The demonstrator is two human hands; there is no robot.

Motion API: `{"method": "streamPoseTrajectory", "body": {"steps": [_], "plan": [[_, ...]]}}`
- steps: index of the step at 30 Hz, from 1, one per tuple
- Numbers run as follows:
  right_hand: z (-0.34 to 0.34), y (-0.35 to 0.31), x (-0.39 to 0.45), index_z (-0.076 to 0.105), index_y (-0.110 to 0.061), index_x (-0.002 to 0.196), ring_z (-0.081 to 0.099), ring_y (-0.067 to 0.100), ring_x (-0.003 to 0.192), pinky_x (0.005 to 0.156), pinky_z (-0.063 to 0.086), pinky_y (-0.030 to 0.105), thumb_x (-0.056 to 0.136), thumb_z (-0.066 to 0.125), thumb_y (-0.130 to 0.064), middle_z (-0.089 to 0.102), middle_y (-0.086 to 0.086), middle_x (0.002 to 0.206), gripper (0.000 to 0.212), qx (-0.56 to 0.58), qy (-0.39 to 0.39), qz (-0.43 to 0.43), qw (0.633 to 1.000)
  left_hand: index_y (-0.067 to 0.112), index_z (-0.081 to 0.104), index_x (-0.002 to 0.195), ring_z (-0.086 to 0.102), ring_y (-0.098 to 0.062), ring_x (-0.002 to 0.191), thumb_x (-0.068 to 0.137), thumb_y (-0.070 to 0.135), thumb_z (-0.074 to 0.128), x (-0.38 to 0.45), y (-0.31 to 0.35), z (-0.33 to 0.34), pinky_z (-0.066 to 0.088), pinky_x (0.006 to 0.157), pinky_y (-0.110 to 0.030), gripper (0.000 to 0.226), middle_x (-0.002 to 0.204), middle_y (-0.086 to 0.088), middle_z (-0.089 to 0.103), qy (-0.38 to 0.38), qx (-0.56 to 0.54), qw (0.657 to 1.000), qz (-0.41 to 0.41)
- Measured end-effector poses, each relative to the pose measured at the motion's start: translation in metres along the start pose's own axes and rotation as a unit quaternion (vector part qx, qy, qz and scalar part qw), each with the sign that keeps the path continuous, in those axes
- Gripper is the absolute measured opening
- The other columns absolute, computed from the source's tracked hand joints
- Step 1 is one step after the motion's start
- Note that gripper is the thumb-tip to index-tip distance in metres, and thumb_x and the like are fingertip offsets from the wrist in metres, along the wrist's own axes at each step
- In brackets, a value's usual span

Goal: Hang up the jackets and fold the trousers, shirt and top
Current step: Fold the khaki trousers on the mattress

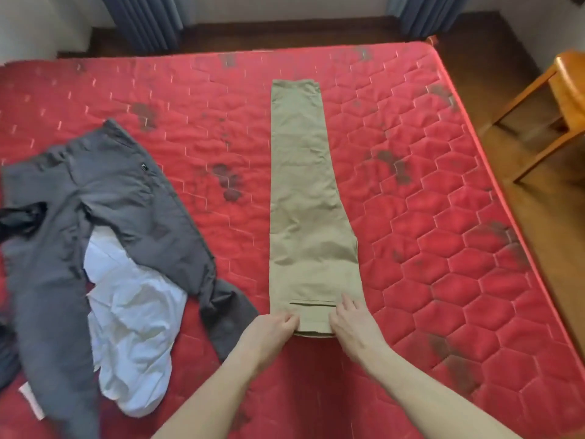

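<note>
**Describer:** Both of your forearms reach in from the near edge of the mattress (443,280). Your left hand (272,331) has its fingers curled, pinching the near left corner of the khaki trousers (311,201). Your right hand (351,324) lies on the near right corner with fingers fairly straight and spread over the cloth.

**Operator:** Which way do the trousers run from my hands?

**Describer:** Straight away from you. They are folded leg over leg into one long strip, waistband at your hands, hems towards the far edge. Both hands are equally near, so I judge the coming fold will carry one end along that long axis to the other.

**Operator:** What lies around them?

**Describer:** Well apart, towards the left edge, grey trousers (95,217) lie spread open over a crumpled white garment (136,327), with a black garment (22,220) at the very edge. A wooden chair (557,99) stands on the floor beyond the right edge.
</note>
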State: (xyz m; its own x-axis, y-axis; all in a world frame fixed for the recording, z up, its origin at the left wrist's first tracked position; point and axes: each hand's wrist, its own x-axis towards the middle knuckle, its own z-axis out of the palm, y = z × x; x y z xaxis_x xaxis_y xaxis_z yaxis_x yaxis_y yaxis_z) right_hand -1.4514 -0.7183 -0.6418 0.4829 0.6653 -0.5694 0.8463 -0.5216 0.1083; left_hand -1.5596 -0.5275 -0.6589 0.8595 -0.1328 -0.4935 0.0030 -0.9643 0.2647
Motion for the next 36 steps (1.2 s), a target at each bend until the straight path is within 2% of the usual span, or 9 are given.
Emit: {"method": "streamPoseTrajectory", "body": {"steps": [3, 6, 8, 13, 15, 19, 23, 28, 36], "plan": [[0.057, -0.026, -0.002, 0.055, 0.002, 0.131, 0.040, 0.047, 0.138, 0.117, 0.030, 0.054, 0.099, 0.042, -0.002, 0.056, 0.030, 0.135, 0.035, -0.009, -0.024, 0.001, 1.000, 0.015, 0.052, 0.127, 0.068, -0.036, 0.096, 0.090, 0.003, 0.062, -0.004, 0.011, 0.048, 0.054, 0.078, -0.049, 0.040, 0.114, -0.008, 0.060, -0.029, 0.029, 0.999, -0.008], [0.102, -0.051, -0.006, 0.045, 0.007, 0.143, 0.020, 0.055, 0.152, 0.127, 0.010, 0.058, 0.099, 0.026, -0.002, 0.027, 0.046, 0.155, 0.048, -0.014, -0.059, 0.030, 0.998, 0.018, 0.078, 0.095, 0.064, -0.017, 0.051, 0.037, 0.019, 0.098, -0.007, 0.028, 0.083, 0.048, 0.042, -0.026, 0.061, 0.074, 0.003, 0.065, -0.049, 0.084, 0.995, 0.033], [0.122, -0.061, -0.012, 0.042, 0.007, 0.146, 0.015, 0.055, 0.153, 0.127, 0.009, 0.058, 0.099, 0.017, -0.003, 0.017, 0.044, 0.160, 0.054, 0.006, -0.094, 0.048, 0.994, 0.018, 0.081, 0.082, 0.061, -0.012, 0.048, 0.022, 0.028, 0.098, -0.005, 0.035, 0.107, 0.041, 0.040, -0.022, 0.063, 0.064, 0.005, 0.064, -0.014, 0.094, 0.995, 0.039], [0.145, -0.068, -0.025, 0.054, -0.004, 0.145, 0.029, 0.036, 0.155, 0.123, 0.028, 0.054, 0.104, 0.029, -0.059, 0.021, 0.022, 0.170, 0.073, 0.154, -0.061, 0.109, 0.980, 0.017, 0.072, 0.104, 0.069, -0.022, 0.091, 0.091, 0.039, 0.063, -0.002, 0.030, 0.142, 0.056, 0.078, -0.034, 0.028, 0.098, -0.001, 0.072, 0.088, 0.030, 0.994, 0.055], [0.149, -0.064, -0.016, 0.063, -0.009, 0.139, 0.044, 0.028, 0.149, 0.114, 0.044, 0.048, 0.103, 0.032, -0.051, 0.040, 0.014, 0.164, 0.063, 0.192, 0.068, 0.111, 0.973, 0.009, 0.069, 0.126, 0.067, -0.029, 0.118, 0.097, 0.030, 0.053, 0.014, 0.025, 0.147, 0.054, 0.099, -0.041, 0.039, 0.127, -0.010, 0.069, 0.156, 0.001, 0.988, 0.018], [0.165, -0.054, 0.033, 0.043, -0.011, 0.158, 0.029, 0.024, 0.156, 0.121, 0.031, 0.045, 0.107, 0.037, -0.037, 0.030, 0.008, 0.169, 0.057, 0.193, 0.204, 0.093, 0.955, 0.002, 0.045, 0.155, 0.037, -0.030, 0.153, 0.104, 0.031, 0.046, 0.061, 0.014, 0.148, 0.036, 0.122, -0.050, 0.059, 0.163, -0.015, 0.041, 0.189, -0.031, 0.981, -0.029], [0.201, -0.038, 0.066, 0.028, -0.013, 0.164, 0.016, 0.020, 0.160, 0.126, 0.028, 0.047, 0.110, 0.037, -0.044, 0.019, 0.003, 0.173, 0.063, 0.149, 0.219, 0.036, 0.964, 0.006, 0.024, 0.164, 0.011, -0.023, 0.162, 0.109, 0.037, 0.039, 0.092, 0.002, 0.170, 0.022, 0.129, -0.048, 0.065, 0.173, -0.009, 0.016, 0.174, -0.051, 0.983, -0.011], [0.242, -0.010, 0.071, 0.032, -0.018, 0.163, 0.017, 0.019, 0.160, 0.129, 0.020, 0.043, 0.109, 0.038, -0.047, 0.023, -0.001, 0.172, 0.062, 0.178, 0.265, -0.027, 0.947, 0.011, 0.019, 0.166, 0.009, -0.023, 0.162, 0.108, 0.044, 0.042, 0.101, -0.014, 0.203, 0.017, 0.130, -0.048, 0.071, 0.175, -0.006, 0.011, 0.199, -0.046, 0.978, 0.047], [0.261, 0.062, 0.045, 0.020, -0.020, 0.166, 0.013, 0.022, 0.161, 0.128, 0.018, 0.045, 0.106, 0.039, -0.029, 0.014, 0.000, 0.175, 0.064, 0.110, 0.226, -0.152, 0.956, 0.007, 0.008, 0.167, 0.005, -0.026, 0.162, 0.101, 0.064, 0.047, 0.086, -0.095, 0.175, 0.009, 0.131, -0.043, 0.095, 0.176, -0.010, 0.003, 0.064, 0.061, 0.946, 0.312]]}}
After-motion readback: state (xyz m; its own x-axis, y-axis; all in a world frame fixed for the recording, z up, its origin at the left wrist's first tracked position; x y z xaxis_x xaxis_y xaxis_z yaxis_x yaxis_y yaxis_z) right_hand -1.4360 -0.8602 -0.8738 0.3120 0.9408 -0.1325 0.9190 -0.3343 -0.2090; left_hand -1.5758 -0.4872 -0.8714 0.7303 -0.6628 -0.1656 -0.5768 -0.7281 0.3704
